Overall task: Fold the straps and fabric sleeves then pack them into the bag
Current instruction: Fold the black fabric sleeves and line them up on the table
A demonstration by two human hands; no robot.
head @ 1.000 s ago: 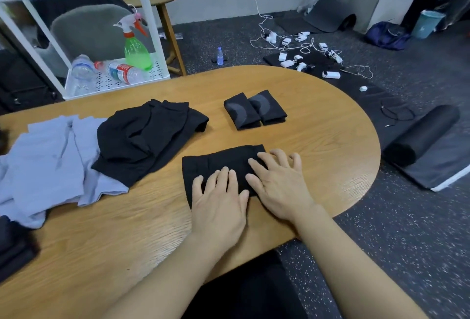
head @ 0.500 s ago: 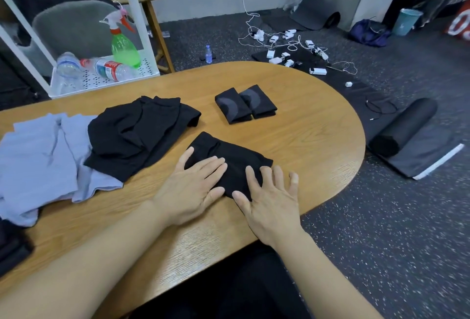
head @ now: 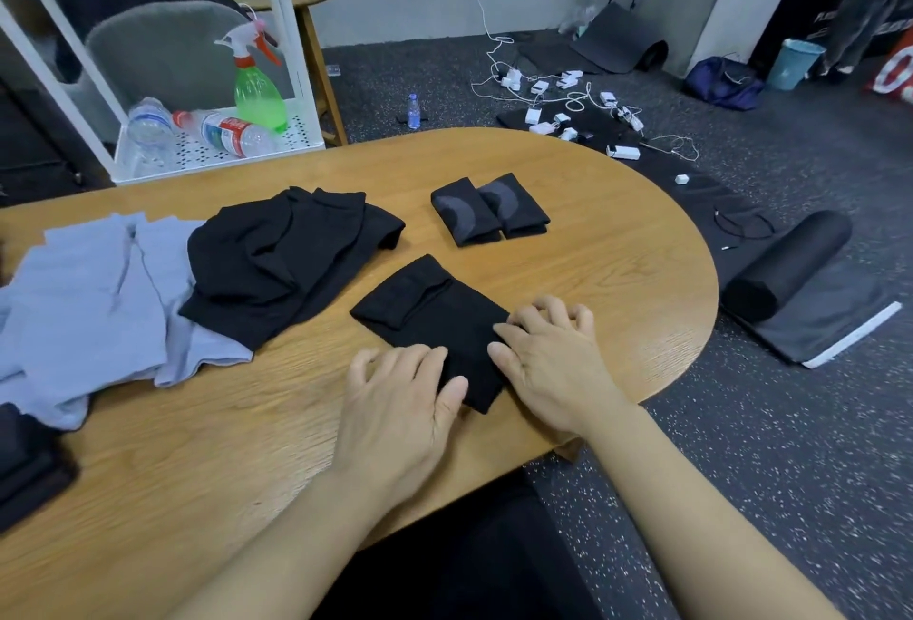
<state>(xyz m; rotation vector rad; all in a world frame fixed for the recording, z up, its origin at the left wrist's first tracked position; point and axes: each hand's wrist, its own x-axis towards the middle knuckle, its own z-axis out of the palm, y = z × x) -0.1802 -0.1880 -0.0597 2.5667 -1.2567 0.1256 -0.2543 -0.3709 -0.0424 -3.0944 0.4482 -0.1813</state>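
1. Right now the black sleeve (head: 435,318) lies diagonal on the wooden table (head: 617,244), near its front edge, between the black fabric pile (head: 291,263) and the table's rounded end.
2. Left hand (head: 400,402) sits on the sleeve's near corner, fingers curled at the hem; looks like a pinch, though the grip itself is hidden.
3. Right hand (head: 548,357) on the sleeve's right edge, fingers bent and bunching the cloth.
4. Judgement: next fold in hand. Lift both near corners together, carry them toward the cuffed far end, keep the edges flush.
5. Press flat after; thick cuff may spring open.
6. Match the two folded sleeves (head: 489,212), which lie beyond it on the table.
7. No bag visible on the table.
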